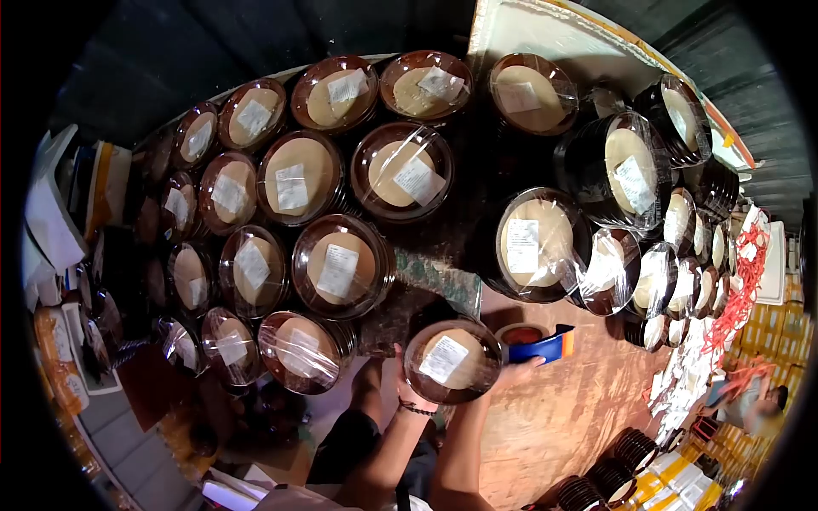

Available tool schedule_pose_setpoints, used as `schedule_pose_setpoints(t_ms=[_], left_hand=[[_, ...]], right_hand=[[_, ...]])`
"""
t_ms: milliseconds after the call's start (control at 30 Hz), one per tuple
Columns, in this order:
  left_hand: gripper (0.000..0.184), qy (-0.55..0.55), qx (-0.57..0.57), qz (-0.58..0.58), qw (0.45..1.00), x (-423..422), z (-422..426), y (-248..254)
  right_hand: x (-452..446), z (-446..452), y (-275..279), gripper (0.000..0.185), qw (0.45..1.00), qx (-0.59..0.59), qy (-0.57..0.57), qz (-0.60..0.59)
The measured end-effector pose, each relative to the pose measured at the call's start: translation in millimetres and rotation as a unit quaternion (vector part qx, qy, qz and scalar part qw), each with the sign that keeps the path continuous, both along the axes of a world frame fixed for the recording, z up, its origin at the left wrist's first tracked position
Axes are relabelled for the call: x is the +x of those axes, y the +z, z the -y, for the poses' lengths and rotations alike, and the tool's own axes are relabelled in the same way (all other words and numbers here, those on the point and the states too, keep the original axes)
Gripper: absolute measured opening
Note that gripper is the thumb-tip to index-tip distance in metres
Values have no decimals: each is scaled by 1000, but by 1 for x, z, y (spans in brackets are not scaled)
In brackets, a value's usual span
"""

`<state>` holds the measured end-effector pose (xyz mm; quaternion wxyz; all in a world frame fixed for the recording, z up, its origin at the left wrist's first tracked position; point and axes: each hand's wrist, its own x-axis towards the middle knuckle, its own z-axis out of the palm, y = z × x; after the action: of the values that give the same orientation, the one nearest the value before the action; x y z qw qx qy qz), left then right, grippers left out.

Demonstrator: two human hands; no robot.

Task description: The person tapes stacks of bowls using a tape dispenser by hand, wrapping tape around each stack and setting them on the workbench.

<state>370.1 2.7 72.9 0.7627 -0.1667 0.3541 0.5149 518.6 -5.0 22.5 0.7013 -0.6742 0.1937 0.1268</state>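
My left hand (pixel 412 385), with a dark bracelet at its wrist, grips the left side of a stack of dark brown plates (pixel 471 381). A tan disc and a white paper label lie on top of this stack. Just right of it, my right hand (pixel 520 370) is closed on a blue tape dispenser (pixel 547 347) with an orange end; most of the palm is hidden by the stack. A brown ring (pixel 521 333), seemingly the tape roll, shows behind the blue body.
Several labelled plate stacks (pixel 338 271) in clear wrap stand left and ahead; more stacks (pixel 538 245) stand to the right. Red strips (pixel 740 294) and white papers (pixel 687 375) lie along the right side. Yellow-and-white boxes (pixel 780 332) and another person (pixel 754 404) are at far right.
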Motion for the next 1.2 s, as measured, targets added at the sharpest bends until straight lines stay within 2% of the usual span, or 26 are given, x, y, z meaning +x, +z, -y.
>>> schedule_pose_setpoints(t_ms=[67,100,133,167,200,233,267,333,367,533,633,667,733,800,867,900,933,967,1033,1067,1167,1200], left_hand=[[71,44,-23,21,999,4,-3,-10],[68,50,-6,14,999,6,-7,-14],[66,75,302,66,948,8,-23,-28],[65,65,161,64,983,5,-20,-31],[64,55,16,62,996,5,-35,-10],[62,95,-28,-28,995,11,-44,-18],[59,83,45,-42,995,12,-59,-15],[55,89,44,-14,995,10,-77,-20],[52,98,94,-16,991,12,-80,-28],[50,116,73,-37,990,18,-85,-12],[47,109,177,25,978,10,-80,-17],[47,106,177,29,978,11,-80,-19],[47,134,103,-12,985,15,-78,-20],[49,134,93,-23,986,17,-76,-26],[51,87,180,-62,978,18,-79,-22],[53,92,172,-5,981,16,-84,-14],[54,79,179,5,981,14,-85,-13],[53,65,174,30,982,10,-82,-14],[56,41,149,74,985,9,-79,6],[56,33,153,79,984,8,-74,7],[55,-6,18,51,998,3,-52,-19],[55,-13,19,51,998,5,-49,-23]], right_hand=[[-7,6,18,74,996,-21,28,79],[-7,21,19,77,997,5,31,72],[-9,30,24,75,993,-12,15,116],[-8,51,21,75,994,-2,37,104],[-5,79,15,74,994,8,59,92],[0,105,11,74,995,-26,59,70],[4,127,8,74,995,-60,58,47],[7,163,3,74,996,-57,45,45],[6,175,7,74,995,-65,48,55],[8,217,6,68,993,-95,49,57],[-2,211,20,73,994,-85,43,44],[-5,209,19,74,996,-73,39,39],[-11,202,25,76,996,-67,33,43],[-18,190,36,76,996,-80,33,38],[-20,201,33,60,985,-130,106,39],[-24,187,39,50,981,-151,104,70],[-28,177,49,43,974,-175,103,99],[-27,179,54,43,975,-174,93,103],[-21,178,57,36,957,-191,194,99],[-19,176,57,36,959,-188,184,102],[-5,178,57,32,947,-215,200,129],[2,176,63,32,949,-215,193,127]])
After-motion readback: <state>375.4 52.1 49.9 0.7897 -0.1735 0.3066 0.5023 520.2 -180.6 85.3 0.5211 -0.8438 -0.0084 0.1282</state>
